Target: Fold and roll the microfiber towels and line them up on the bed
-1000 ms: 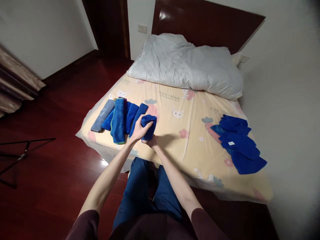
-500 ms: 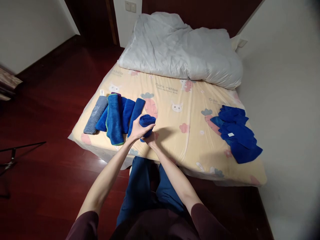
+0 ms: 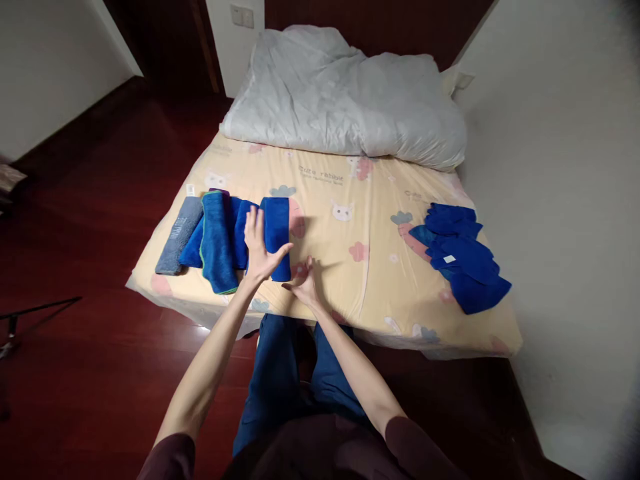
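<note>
A row of folded towels lies on the bed's left side: a grey towel (image 3: 178, 233), a blue towel with green trim (image 3: 216, 241) and a plain blue folded towel (image 3: 278, 230) at the right end. My left hand (image 3: 259, 248) lies flat and open, fingers stretched out, on the row beside that rightmost towel. My right hand (image 3: 303, 286) rests open on the sheet just right of it, holding nothing. A heap of unfolded blue cloths (image 3: 464, 265) sits at the bed's right edge.
The bed (image 3: 360, 280) has a yellow cartoon sheet under clear plastic. A white duvet (image 3: 345, 100) is bunched at the head. Dark red wood floor lies to the left, with a black stand leg (image 3: 30, 310). A white wall runs along the right.
The rolled blue towel that both hands held upright now lies flat at the right end of the row. Both hands have let go and opened. The view has shifted forward.
</note>
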Action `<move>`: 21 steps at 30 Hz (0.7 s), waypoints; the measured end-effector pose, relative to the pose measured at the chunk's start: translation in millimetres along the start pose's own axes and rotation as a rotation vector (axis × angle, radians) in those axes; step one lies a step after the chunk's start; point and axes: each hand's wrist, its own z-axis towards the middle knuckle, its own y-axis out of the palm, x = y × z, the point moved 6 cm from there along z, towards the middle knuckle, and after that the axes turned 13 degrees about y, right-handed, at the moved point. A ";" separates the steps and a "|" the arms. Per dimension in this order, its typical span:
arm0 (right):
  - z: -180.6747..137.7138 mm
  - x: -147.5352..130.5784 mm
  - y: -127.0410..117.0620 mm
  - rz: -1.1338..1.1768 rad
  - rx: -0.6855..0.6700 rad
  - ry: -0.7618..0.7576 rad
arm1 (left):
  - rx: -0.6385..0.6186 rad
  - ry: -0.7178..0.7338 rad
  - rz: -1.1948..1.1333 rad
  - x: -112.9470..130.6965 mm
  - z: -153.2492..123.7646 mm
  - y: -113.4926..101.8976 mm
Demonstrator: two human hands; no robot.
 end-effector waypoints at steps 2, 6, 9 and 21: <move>-26.2 13.7 -7.4 0.057 -0.047 -0.003 | -0.245 0.114 0.076 8.0 -10.7 35.6; -92.0 46.0 -37.7 -0.034 -0.185 -0.075 | -0.625 0.269 0.119 -1.9 -56.2 105.8; -131.7 80.5 -99.2 -0.112 -0.104 -0.079 | -0.637 0.273 0.171 -34.0 -82.7 124.7; -119.0 185.7 -486.3 0.175 0.780 0.251 | -0.511 0.291 0.243 -11.8 -128.0 93.2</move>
